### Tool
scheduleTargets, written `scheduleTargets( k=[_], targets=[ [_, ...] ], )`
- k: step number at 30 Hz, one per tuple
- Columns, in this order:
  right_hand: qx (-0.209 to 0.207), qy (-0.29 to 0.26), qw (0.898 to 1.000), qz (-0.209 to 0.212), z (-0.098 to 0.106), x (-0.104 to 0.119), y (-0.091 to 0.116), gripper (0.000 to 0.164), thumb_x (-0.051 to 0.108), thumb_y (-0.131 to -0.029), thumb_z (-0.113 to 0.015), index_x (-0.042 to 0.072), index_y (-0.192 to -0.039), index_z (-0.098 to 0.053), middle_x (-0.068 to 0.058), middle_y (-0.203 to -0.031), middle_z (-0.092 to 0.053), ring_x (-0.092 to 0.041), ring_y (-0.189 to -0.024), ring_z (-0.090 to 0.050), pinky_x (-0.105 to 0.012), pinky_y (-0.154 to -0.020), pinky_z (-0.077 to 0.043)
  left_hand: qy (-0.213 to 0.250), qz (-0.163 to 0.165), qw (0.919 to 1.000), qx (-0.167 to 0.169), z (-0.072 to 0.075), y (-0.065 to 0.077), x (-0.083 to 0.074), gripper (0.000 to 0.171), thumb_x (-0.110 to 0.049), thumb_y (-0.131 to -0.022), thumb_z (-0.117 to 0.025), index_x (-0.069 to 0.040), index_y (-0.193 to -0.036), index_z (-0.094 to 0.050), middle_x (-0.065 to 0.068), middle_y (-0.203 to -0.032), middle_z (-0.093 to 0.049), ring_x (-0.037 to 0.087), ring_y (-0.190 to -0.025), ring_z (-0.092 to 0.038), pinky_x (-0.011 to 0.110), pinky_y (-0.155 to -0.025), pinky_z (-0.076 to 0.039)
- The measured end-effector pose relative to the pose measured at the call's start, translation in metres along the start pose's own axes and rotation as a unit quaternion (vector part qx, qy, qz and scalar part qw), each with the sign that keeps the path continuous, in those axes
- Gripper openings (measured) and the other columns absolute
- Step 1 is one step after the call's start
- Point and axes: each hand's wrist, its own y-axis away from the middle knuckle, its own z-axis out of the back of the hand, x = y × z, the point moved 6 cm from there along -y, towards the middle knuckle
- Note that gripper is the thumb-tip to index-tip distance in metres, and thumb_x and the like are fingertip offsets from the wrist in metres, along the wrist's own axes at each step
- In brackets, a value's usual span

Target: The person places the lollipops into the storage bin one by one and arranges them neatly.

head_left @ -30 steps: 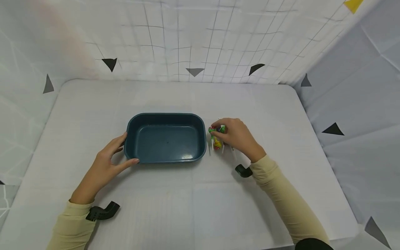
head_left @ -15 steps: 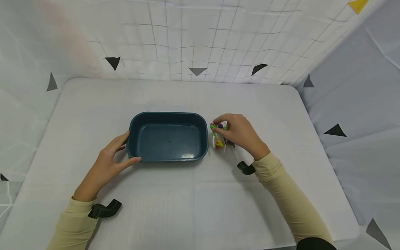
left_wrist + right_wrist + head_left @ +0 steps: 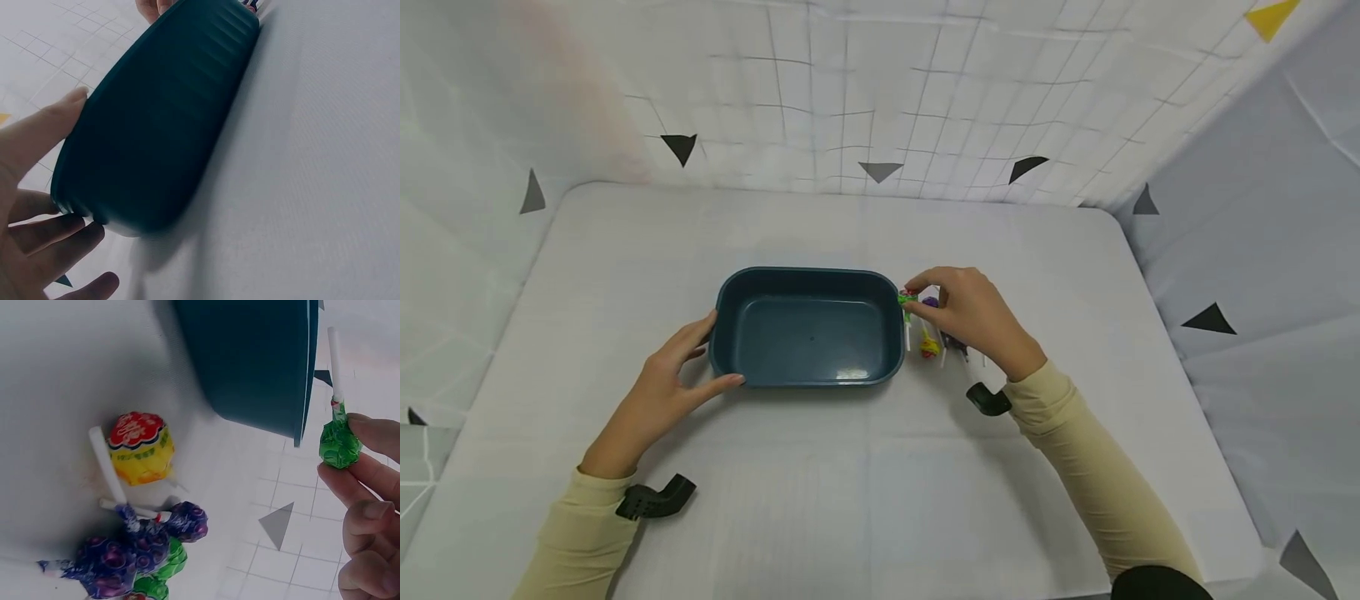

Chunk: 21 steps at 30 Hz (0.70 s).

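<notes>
A dark teal rectangular plastic basin (image 3: 808, 375) sits on the white-covered table. My left hand (image 3: 658, 396) grips its left end, thumb at the near corner, fingers against the end wall; the left wrist view shows the thumb tip at the rim (image 3: 115, 75). Just beyond the basin's right rim, my right hand (image 3: 977, 321) pinches a green-wrapped lollipop (image 3: 340, 445) by its candy head, raised about rim height in the right wrist view. Below the hand lie a yellow and red lollipop (image 3: 140, 450) and several purple and green lollipops (image 3: 106, 565), partly hidden in the head view.
White cloth walls with grid lines (image 3: 880, 83) and dark triangular markers (image 3: 680, 148) stand behind and beside the table (image 3: 775, 500). Dark wrist mounts (image 3: 657, 497) stick out from both sleeves.
The right hand has lifted the green lollipop away from the pile and brought it left to the basin's right rim. The left hand keeps its place on the basin. The head view has shifted slightly.
</notes>
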Motion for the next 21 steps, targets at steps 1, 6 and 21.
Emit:
scheduleTargets(
  k=[1, 6, 21],
  targets=[
    [0.001, 0.0, 1.0, 0.0, 0.0, 0.001, 0.0, 0.025, 0.024, -0.094, -0.082, 0.009, -0.113, -0.08, 0.001, -0.102, -0.076, -0.014, -0.061, -0.055, -0.033, -0.055, -0.046, -0.001, 0.0, 1.0, 0.001, 0.0, 0.0, 0.0, 0.102, -0.004, -0.079, -0.092, -0.004, -0.163, -0.033, 0.015, -0.159, -0.042, 0.038, -0.139, -0.047, 0.052, -0.101, -0.048],
    [0.004, 0.002, 1.0, 0.003, -0.002, 0.006, -0.003, 0.025, 0.026, -0.094, -0.082, 0.01, -0.113, -0.08, 0.001, -0.103, -0.076, -0.014, -0.063, -0.055, -0.033, -0.055, -0.047, -0.002, -0.011, 0.9999, 0.0, -0.001, -0.001, 0.001, 0.101, -0.004, -0.079, -0.092, -0.003, -0.162, -0.034, 0.015, -0.158, -0.043, 0.036, -0.139, -0.047, 0.047, -0.103, -0.048],
    [0.02, -0.003, 1.0, 0.009, -0.012, 0.02, -0.014, 0.022, 0.027, -0.094, -0.082, 0.013, -0.111, -0.081, 0.003, -0.104, -0.076, -0.014, -0.064, -0.055, -0.033, -0.054, -0.047, 0.007, -0.006, 1.0, 0.002, 0.0, 0.0, 0.003, 0.1, -0.007, -0.081, -0.092, -0.003, -0.162, -0.033, 0.016, -0.158, -0.043, 0.037, -0.14, -0.046, 0.052, -0.101, -0.048]
  ],
)
